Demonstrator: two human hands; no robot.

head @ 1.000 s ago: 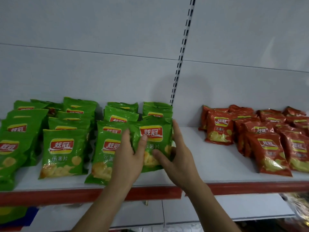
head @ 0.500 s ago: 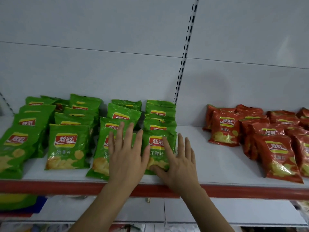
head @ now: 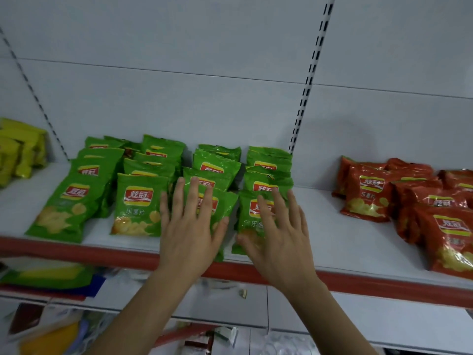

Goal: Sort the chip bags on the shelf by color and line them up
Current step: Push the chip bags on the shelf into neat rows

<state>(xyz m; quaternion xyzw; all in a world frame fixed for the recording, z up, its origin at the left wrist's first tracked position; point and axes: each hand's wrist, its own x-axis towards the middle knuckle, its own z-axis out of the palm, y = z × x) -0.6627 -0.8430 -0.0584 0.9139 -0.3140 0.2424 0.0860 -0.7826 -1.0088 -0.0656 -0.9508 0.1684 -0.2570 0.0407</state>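
The green chip bags [head: 139, 203] are glossy, puffy pouches, each with a red and yellow logo panel near the top and pale yellow chips pictured along the bottom; they stand leaning back in four rows that run from the shelf's [head: 340, 239] red front lip [head: 76, 249] toward the white back wall [head: 179, 98]. Above that lip, the left hand [head: 190, 229] lies flat on the front bag of the third row [head: 225, 201], its fingers [head: 178, 198] spread wide and gripping nothing. Just beside it, the right hand [head: 279, 234] rests in the same way on the front bag of the fourth row [head: 247, 211], fingers fanned out and open, slightly blurred. Both of these front bags sit right at the lip, the third-row bag's lower corner overhanging it a little. Farther along the lip to the right, past a wide strip of bare white shelf, the red chip bags [head: 366, 196] lie in a looser cluster, the nearest ones close to the edge. At the far left end, behind the lip, yellow bags [head: 20, 149] stand against the wall, with another bare patch between them and the green rows. A slotted black upright [head: 307, 85] runs up the wall behind the fourth green row. The logos carry white Chinese characters, and below them on the clearest green bag the characters 乐薯片 can be read; the same logo shows on the red bags.
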